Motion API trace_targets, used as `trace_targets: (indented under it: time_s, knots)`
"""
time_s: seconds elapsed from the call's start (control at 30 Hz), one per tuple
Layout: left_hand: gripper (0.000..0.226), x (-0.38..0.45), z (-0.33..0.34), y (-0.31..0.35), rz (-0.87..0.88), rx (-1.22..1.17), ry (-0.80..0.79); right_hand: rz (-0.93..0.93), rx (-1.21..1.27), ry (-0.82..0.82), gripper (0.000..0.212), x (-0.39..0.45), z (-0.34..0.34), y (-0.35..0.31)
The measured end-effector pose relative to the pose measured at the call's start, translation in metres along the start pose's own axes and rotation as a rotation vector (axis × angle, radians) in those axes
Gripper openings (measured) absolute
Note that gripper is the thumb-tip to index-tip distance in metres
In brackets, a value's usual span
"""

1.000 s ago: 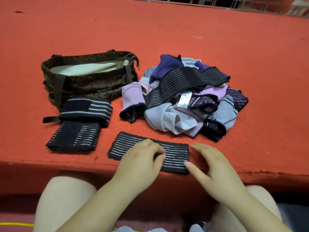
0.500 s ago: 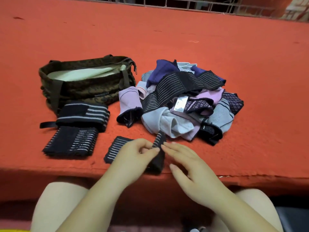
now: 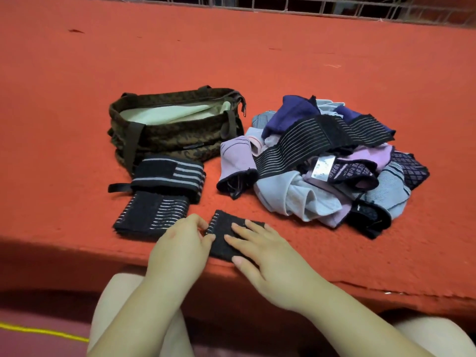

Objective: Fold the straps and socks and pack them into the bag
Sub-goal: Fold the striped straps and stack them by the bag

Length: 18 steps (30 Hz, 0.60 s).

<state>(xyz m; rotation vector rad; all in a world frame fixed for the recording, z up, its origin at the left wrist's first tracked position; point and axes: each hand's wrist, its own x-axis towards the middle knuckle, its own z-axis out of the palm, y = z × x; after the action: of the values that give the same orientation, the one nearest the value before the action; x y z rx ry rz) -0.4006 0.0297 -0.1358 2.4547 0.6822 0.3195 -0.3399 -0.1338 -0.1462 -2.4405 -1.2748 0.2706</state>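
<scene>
Red carpeted ledge [image 3: 257, 60] before railing; camouflage bag [image 3: 177, 135] unzipped, pale lining showing; left hand [image 3: 177, 243] pinching, right hand [image 3: 268, 251] flat upon folded strap [image 3: 224, 240].

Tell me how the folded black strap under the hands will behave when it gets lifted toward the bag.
The folded black strap is probably soft and floppy: it lies flat in layers only while the right hand presses it. It may spring open once released, since it looks like ribbed elastic. It seems light, and unlikely to slide on the rough red surface.
</scene>
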Motion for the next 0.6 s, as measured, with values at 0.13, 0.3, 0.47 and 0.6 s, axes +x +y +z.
trace_targets:
  time_s: [0.13,0.3,0.47,0.6]
  knots:
    - [0.024,0.002,0.005,0.001,-0.007,0.026,-0.021,0.196,0.003,0.084,0.058,0.004,-0.003,-0.004]
    - [0.047,0.010,0.005,0.000,-0.062,0.029,-0.149,0.146,0.118,0.222,0.052,0.003,-0.002,-0.006]
    - [0.027,0.010,0.001,-0.002,-0.060,-0.056,-0.227,0.244,0.504,0.428,0.061,-0.004,0.002,-0.001]
    - [0.016,0.005,-0.008,-0.002,-0.017,-0.318,-0.253,0.321,1.023,0.521,0.066,-0.009,-0.004,-0.004]
